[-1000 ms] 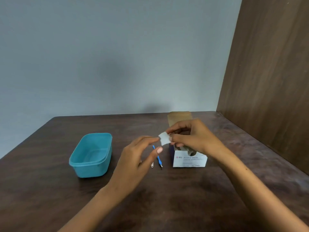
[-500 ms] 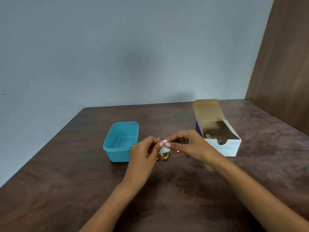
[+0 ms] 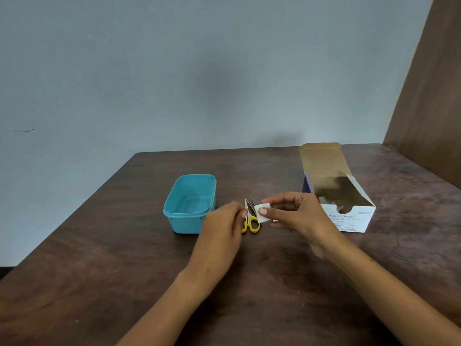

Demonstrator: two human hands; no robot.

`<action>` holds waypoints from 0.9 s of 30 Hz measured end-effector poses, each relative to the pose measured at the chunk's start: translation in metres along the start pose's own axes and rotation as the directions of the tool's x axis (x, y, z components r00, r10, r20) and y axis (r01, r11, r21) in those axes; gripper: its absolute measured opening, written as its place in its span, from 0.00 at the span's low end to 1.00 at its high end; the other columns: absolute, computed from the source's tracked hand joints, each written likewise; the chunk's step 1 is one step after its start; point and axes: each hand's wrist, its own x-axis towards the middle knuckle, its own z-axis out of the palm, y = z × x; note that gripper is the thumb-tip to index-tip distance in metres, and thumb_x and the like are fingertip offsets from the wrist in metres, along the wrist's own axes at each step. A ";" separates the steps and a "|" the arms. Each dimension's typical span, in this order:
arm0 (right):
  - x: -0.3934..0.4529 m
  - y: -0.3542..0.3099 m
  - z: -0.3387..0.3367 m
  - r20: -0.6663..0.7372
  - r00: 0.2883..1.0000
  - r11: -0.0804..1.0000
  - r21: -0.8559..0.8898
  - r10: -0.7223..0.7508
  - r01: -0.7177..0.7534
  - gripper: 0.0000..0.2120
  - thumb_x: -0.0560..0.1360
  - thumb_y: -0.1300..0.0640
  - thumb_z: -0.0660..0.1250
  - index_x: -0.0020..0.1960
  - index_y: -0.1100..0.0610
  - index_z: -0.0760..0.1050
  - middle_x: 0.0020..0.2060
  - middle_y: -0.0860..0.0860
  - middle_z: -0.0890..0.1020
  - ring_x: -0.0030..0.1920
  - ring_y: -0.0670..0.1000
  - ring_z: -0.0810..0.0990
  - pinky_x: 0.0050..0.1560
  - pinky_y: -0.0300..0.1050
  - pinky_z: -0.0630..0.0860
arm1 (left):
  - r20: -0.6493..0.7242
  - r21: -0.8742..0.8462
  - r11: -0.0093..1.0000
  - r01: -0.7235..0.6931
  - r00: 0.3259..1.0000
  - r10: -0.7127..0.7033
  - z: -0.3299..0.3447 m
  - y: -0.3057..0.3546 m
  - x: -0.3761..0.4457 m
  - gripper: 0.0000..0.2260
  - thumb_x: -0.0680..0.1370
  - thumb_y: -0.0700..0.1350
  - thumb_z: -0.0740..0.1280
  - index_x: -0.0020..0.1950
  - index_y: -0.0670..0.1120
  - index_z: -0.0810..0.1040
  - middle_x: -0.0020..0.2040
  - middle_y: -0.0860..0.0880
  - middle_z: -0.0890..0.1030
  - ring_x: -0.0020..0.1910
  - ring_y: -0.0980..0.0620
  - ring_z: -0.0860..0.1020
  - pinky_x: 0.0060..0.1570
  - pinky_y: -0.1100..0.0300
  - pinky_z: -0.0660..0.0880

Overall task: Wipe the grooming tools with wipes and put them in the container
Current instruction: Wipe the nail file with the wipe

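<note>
The small white square wipe, pinched a second ago between both hands, now sits clamped in the right hand's fingers against the blades of the yellow-handled scissors gripped by the left hand, so wiping begins, the teal plastic container waiting empty just left of the fingers.

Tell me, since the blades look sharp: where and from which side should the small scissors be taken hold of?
Judging by their pose, grip the scissors at the yellow handle loops, coming from the near side. The blades point away, slightly open, with the right hand holding the wipe against them. The left hand is already by the handles.
</note>
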 end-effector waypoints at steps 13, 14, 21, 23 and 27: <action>0.007 0.015 0.000 -0.041 0.980 0.919 -0.357 -0.192 0.165 0.05 0.68 0.60 0.76 0.41 0.51 0.84 0.36 0.50 0.85 0.40 0.51 0.84 0.46 0.54 0.82 | 0.261 0.535 0.844 0.048 0.940 -0.219 0.012 -0.008 -0.003 0.11 0.80 0.38 0.59 0.61 0.42 0.74 0.59 0.43 0.74 0.55 0.48 0.75 0.52 0.57 0.73; 0.007 0.016 0.001 -0.038 0.978 0.911 -0.373 -0.203 0.175 0.05 0.68 0.59 0.76 0.42 0.51 0.84 0.36 0.49 0.85 0.40 0.49 0.84 0.47 0.54 0.82 | 0.238 0.520 0.853 0.044 0.952 -0.194 0.012 -0.008 -0.002 0.10 0.80 0.38 0.59 0.59 0.43 0.76 0.56 0.44 0.75 0.52 0.48 0.75 0.48 0.57 0.73; 0.007 0.017 0.003 -0.038 0.970 0.876 -0.439 -0.241 0.200 0.04 0.68 0.59 0.76 0.43 0.53 0.84 0.36 0.47 0.85 0.38 0.44 0.84 0.48 0.48 0.81 | 0.160 0.393 0.918 0.058 0.978 -0.130 0.006 -0.005 0.004 0.05 0.78 0.38 0.61 0.47 0.42 0.77 0.46 0.45 0.78 0.43 0.50 0.75 0.42 0.57 0.74; 0.007 0.018 0.003 -0.042 0.969 0.871 -0.450 -0.243 0.199 0.04 0.68 0.59 0.76 0.42 0.52 0.84 0.36 0.46 0.85 0.38 0.43 0.83 0.47 0.46 0.81 | 0.154 0.387 0.920 0.060 0.980 -0.129 0.005 -0.003 0.005 0.05 0.77 0.37 0.61 0.45 0.41 0.76 0.44 0.45 0.78 0.42 0.50 0.76 0.42 0.56 0.75; 0.009 0.019 0.002 -0.045 0.966 0.868 -0.451 -0.254 0.208 0.04 0.68 0.60 0.75 0.42 0.52 0.84 0.36 0.46 0.85 0.38 0.42 0.83 0.45 0.42 0.81 | 0.112 0.367 0.928 0.064 0.987 -0.112 0.007 -0.003 0.006 0.05 0.77 0.36 0.61 0.44 0.41 0.75 0.43 0.45 0.79 0.41 0.49 0.76 0.42 0.54 0.76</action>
